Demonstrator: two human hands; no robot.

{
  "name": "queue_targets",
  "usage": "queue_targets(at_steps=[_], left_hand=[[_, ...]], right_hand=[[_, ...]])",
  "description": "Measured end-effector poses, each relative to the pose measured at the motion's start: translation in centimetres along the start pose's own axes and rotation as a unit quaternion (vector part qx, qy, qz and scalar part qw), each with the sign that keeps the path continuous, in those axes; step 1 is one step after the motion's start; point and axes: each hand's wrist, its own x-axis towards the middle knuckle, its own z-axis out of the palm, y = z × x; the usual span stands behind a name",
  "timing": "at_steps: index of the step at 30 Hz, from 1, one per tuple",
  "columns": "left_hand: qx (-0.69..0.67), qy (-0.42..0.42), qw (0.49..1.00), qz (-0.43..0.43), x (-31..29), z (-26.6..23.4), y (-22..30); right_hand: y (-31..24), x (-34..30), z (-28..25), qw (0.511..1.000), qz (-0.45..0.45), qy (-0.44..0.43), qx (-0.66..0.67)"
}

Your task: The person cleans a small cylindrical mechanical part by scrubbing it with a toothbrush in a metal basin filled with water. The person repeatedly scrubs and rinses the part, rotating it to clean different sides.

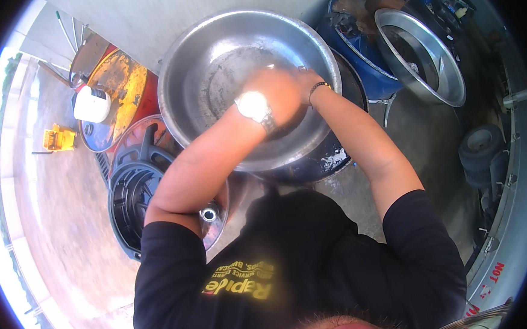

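Note:
Over a wide round metal basin [195,78], my two hands meet near its right side. My left hand [280,92], with a watch on its wrist, looks bunched and is smeared by motion, so its fingers cannot be made out. Close against it, my right hand [311,82], with a dark beaded bracelet at the wrist, has its fingers curled. A small bright spot shows at its fingertips, too small to name; whatever the hand holds is mostly hidden. The basin rests on a dark drum [312,167], and its grey floor looks wet and stained.
At left stand a yellow-stained drum [120,83] with a white container [91,105], and a black plastic drain pan [134,196]. To the right are a blue drum [362,53], a tilted metal pan [451,80] and small tires [481,145]. A pale wall [128,22] rises behind.

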Motion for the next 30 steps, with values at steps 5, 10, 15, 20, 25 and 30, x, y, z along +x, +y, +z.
queue_targets(at_steps=[5, 10, 15, 20, 25, 30], left_hand=[[0.034, 0.021, 0.993, 0.114, -1.1, -9.1, 4.1], [0.101, -0.015, 0.986, 0.131, 2.5, -10.7, 11.9], [0.192, -0.024, 0.977, 0.086, 9.9, -7.9, 22.3], [0.199, -0.033, 0.968, 0.148, 9.7, -5.4, 22.4], [0.199, -0.026, 0.964, 0.176, 9.0, -5.8, 21.9], [0.200, -0.023, 0.960, 0.195, 8.9, -5.8, 22.5]], right_hand=[[-0.1, -1.3, -0.4, 0.999, 0.005, -0.012, -0.035], [-3.0, 0.3, 0.0, 0.996, -0.047, -0.032, -0.062], [-1.1, 1.5, 1.0, 0.992, -0.056, -0.091, -0.073], [-0.8, 2.1, 3.1, 0.995, -0.043, -0.076, -0.042], [-1.1, 2.4, 3.0, 0.997, -0.045, -0.058, -0.035], [-1.0, 1.8, 4.1, 0.997, -0.043, -0.052, -0.028]])
